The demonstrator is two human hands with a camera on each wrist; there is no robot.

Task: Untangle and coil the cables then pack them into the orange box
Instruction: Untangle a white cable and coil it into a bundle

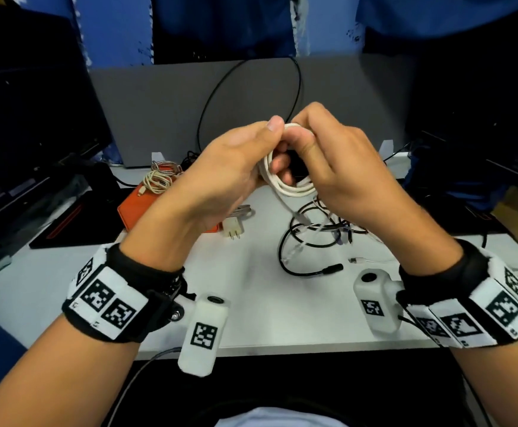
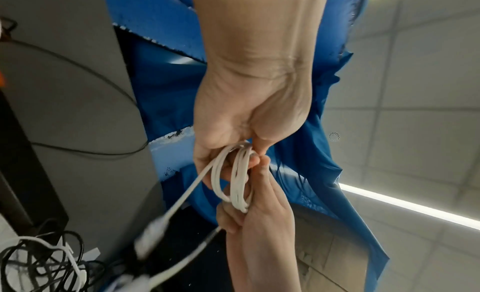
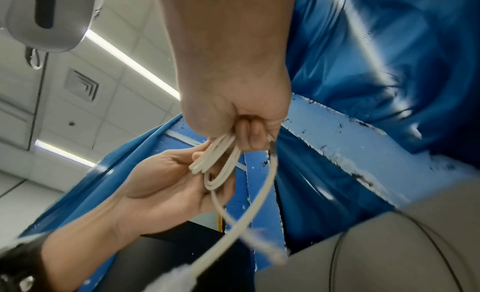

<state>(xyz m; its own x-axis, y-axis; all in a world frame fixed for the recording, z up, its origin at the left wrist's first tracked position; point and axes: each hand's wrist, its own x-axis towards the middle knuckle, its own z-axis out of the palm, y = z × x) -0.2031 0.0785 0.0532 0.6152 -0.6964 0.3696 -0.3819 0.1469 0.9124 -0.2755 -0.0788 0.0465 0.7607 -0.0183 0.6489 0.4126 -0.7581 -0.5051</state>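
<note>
Orange box (image 1: 134, 208) low at left on the table (image 1: 251, 303), beige coiled cables (image 1: 159, 180) on top. Left hand (image 1: 233, 167) curled round white cable (image 1: 294, 188) loops, held midair. Right hand (image 1: 338, 161) pinching the same coil. Loose ends dangling: likely to spring open if either grip slackens. Could snag the black tangle (image 1: 313, 235) beneath, at right.

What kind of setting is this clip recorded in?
Most likely an office or lab workstation: a white desk with a grey partition behind it, dark monitors alongside, and a tiled ceiling with strip lights.
</note>
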